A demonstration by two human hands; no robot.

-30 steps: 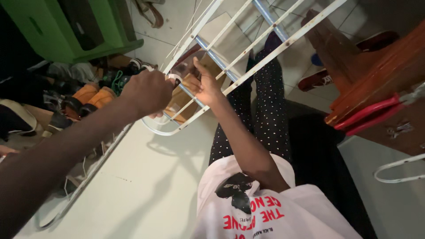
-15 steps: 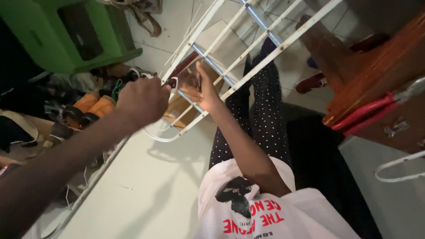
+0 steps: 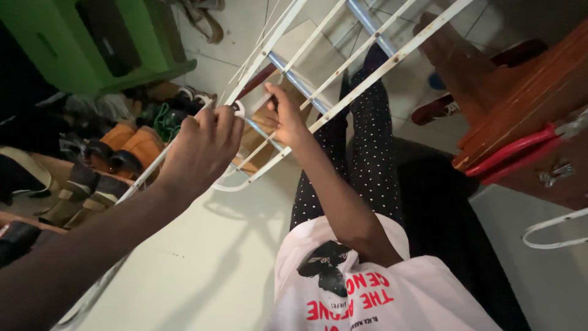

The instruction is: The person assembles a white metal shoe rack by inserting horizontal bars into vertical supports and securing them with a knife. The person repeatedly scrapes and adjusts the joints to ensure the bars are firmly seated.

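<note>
While I look down, my left hand (image 3: 202, 147) has its fingers (image 3: 223, 119) curled tight around one thin bar of the white metal-wire drying rack (image 3: 367, 76), near its rounded corner. My right hand (image 3: 288, 116) grips a neighbouring bar, fingers closed on it. Below the rack are my black dotted trousers (image 3: 361, 141); orange and brown shoes (image 3: 125, 147) lie on the floor at left.

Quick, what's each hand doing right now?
Left hand: closed around a white drying rack bar.
Right hand: fingers pinching a rack rod.
</note>
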